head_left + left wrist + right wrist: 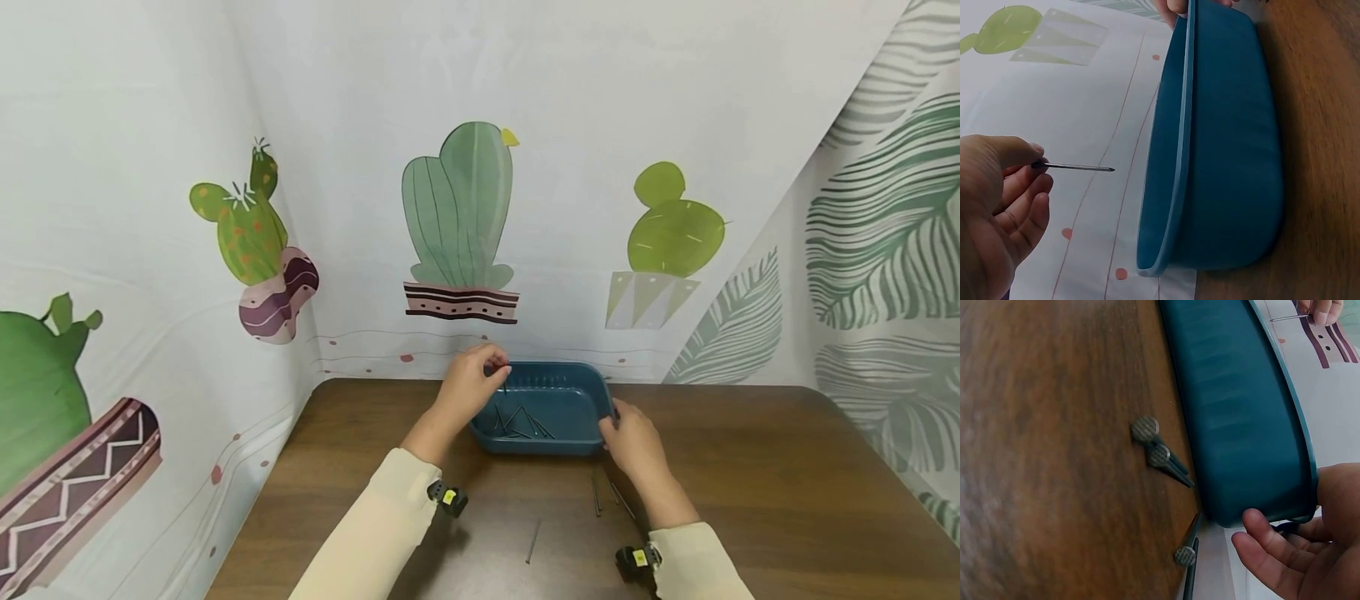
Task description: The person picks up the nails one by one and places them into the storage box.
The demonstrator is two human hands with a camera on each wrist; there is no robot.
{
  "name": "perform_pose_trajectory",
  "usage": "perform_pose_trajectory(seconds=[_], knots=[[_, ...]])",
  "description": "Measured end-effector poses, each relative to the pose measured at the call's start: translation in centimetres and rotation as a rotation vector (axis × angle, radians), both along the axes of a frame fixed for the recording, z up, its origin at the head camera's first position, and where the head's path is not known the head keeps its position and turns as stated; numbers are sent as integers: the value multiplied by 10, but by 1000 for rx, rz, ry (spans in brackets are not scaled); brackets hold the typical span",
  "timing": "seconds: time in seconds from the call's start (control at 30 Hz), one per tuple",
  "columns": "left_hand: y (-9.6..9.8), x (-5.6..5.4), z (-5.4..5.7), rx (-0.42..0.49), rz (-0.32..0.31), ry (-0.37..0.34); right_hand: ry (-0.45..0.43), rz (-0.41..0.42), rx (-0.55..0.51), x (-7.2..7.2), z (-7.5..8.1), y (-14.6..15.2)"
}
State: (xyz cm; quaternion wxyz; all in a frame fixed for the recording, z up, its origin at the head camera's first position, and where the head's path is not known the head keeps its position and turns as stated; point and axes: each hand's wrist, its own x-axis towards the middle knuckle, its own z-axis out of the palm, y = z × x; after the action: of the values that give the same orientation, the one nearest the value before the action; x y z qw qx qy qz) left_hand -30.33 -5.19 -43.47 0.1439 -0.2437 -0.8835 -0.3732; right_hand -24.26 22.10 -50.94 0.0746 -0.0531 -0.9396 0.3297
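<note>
A blue plastic basket [540,447] stands at the far edge of the table, with several dark nails [537,423] lying in its left half. Over its left end, my left hand [468,383] pinches a nail [1082,167] by the head between thumb and fingertips, its point hanging downward above the rim. My right hand [636,437] holds the basket's right end, fingers curled at the rim. Loose nails lie on the wood in front of the basket: one nail [533,542] alone near the middle, others [597,496] close to my right wrist. Their cross-hatched heads [1146,428] show in the right wrist view.
The brown wooden table [750,467] runs back to a white cloth [570,208] printed with cacti and leaves, hanging just behind the basket. Cloth also hangs along the left side. A small black camera sits on each wrist.
</note>
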Motion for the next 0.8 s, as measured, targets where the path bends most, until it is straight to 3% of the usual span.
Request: perform_pose_trajectory(seconds=[0.53,0.8], knots=[[6,1,2,-30,28,1,-4,-3,-5,-1,0,-1],[8,2,1,-24,39,-41,-3,4,-9,1,-1,0]])
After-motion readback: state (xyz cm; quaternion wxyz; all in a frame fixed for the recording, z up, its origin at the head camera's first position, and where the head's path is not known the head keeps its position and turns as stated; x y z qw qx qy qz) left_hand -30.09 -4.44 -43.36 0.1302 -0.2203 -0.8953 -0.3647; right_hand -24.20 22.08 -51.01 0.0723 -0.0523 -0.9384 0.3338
